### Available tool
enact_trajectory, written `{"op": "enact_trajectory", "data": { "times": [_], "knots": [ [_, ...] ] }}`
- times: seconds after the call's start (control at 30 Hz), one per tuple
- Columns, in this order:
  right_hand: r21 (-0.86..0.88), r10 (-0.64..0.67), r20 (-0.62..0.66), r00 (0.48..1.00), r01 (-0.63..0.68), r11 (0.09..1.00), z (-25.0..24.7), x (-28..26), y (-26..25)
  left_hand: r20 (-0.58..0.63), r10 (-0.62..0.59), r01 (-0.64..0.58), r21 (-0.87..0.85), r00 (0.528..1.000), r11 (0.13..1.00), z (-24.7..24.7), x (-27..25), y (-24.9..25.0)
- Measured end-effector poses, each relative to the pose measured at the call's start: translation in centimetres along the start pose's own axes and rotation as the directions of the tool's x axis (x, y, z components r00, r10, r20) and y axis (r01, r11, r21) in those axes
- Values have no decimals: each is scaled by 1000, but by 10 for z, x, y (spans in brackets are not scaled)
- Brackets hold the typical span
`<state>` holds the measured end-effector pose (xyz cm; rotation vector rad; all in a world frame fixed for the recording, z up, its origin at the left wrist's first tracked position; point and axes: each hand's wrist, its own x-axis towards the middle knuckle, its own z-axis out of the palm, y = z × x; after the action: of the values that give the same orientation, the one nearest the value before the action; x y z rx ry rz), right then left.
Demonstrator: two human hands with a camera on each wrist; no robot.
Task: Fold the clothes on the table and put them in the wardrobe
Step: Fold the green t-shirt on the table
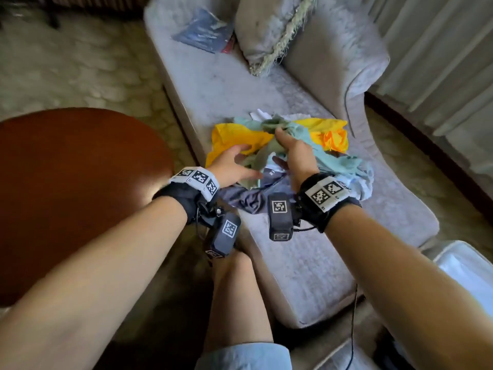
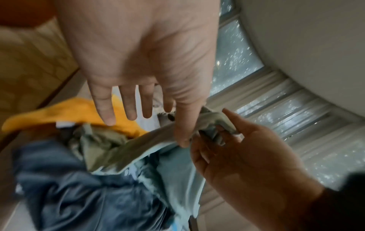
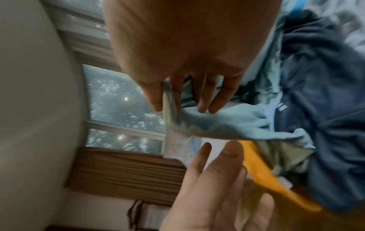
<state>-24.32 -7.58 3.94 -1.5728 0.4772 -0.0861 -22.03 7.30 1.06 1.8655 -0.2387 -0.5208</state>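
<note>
Two hands work over a heap of clothes (image 1: 280, 156) lying on the pale grey seat of a chaise sofa (image 1: 306, 276), not on the worktop.

Far left in the head view, a round, dark red-brown wooden worktop (image 1: 66, 182) stands on patterned beige carpet (image 1: 80, 62), close beside the sofa's long edge. The left hand (image 1: 232, 166) reaches over the near left part of the heap with fingers straight and spread, palm down; the left wrist view shows its fingertips (image 2: 107, 118) above a yellow garment (image 1: 234, 137) and its thumb lying against the cloth the other hand holds, gripping nothing. A dark blue-grey garment (image 1: 248, 196) spills toward the sofa's front edge below both wrists.

At centre, the right hand (image 1: 293, 153) pinches an olive-grey garment (image 1: 272, 124) together with pale blue-green fabric (image 1: 333, 161), thumb against curled fingers, raised slightly above the heap. An orange piece (image 1: 333, 140) lies at the heap's far right.

Farther back on the seat rest a blue plastic packet (image 1: 202, 30) and a fringed grey cushion (image 1: 266, 30) propped against the curved upholstered backrest (image 1: 341, 62). At right, pale pleated curtains (image 1: 440, 62) hang to the floor behind the sofa. The wrist views show a window behind them. A white object (image 1: 464, 265) sits at the lower right, its nature unclear.
</note>
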Motion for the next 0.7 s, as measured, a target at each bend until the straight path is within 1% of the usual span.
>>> {"op": "enact_trajectory", "data": {
  "times": [0.07, 0.17, 0.27, 0.33, 0.4, 0.47, 0.53, 0.6, 0.63, 0.67, 0.7],
  "knots": [
    [36, -76, 101, 992, 73, 997, 15, -28, -27, -25, 51, -51, -13, 998, 999, -24, -25, 23],
    [103, -204, 220, 954, 185, 977, 33, -70, -54, -65, 141, -143, -39, 988, 989, -55, -64, 49],
    [156, -319, 280, 905, 285, 946, 50, -108, -70, -152, 222, -221, 22, 963, 975, -72, -94, 61],
    [209, -386, 304, 871, 334, 919, 60, -126, -78, -266, 280, -268, 83, 922, 960, -81, -109, 66],
    [210, -416, 283, 864, 368, 906, 69, -142, -86, -370, 363, -311, 193, 855, 931, -93, -123, 71],
    [175, -448, 254, 857, 414, 893, 76, -152, -92, -429, 425, -337, 268, 797, 902, -108, -138, 79],
    [140, -488, 252, 836, 467, 873, 82, -162, -99, -474, 450, -333, 312, 757, 890, -127, -154, 91],
    [77, -535, 231, 813, 533, 843, 89, -173, -105, -509, 490, -340, 362, 708, 868, -147, -169, 103],
    [-14, -573, 206, 793, 588, 809, 93, -175, -106, -523, 507, -353, 370, 685, 859, -158, -176, 107],
    [-173, -616, 192, 764, 644, 745, 97, -177, -107, -538, 521, -370, 370, 662, 852, -166, -186, 112],
    [-404, -641, 209, 739, 662, 631, 103, -178, -107, -555, 533, -378, 376, 639, 846, -174, -195, 115]
  ]
}}
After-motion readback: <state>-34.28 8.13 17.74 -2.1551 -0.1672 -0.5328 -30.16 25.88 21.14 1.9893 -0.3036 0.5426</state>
